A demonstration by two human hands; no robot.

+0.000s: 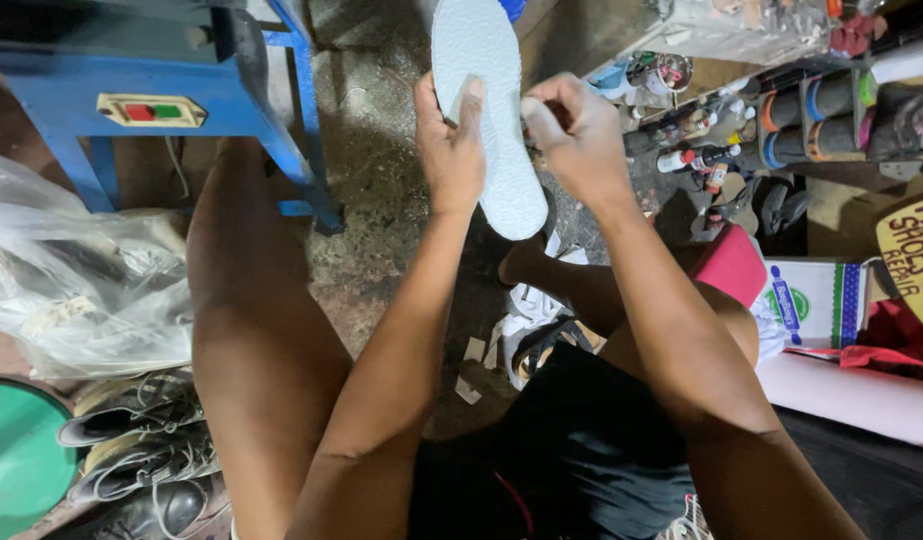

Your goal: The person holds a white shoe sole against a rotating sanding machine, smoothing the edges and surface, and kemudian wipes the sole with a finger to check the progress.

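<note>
The left hand (451, 150) clamps its thumb and fingers on the edge of a pale blue insole (486, 110), thumb pressed flat on its face. The right hand (578, 140) has its fingers curled together at the insole's other edge; whether it pinches a small tool there I cannot tell. The one insole stands upright at top centre of the frame, long and rounded, with a finely pebbled surface.

At left, a clear plastic bag (76, 290) holds dim, folded contents. Below it, at lower left, lie about three dark lace-up shoes (136, 445) beside a green round lid (16, 460). At upper right, a rack (816, 115) holds several dark rolls, and a few small bottles (696, 160) stand beside it. A blue metal stand (171, 95) fills the upper left. White paper scraps (501, 345) litter the floor between the legs.
</note>
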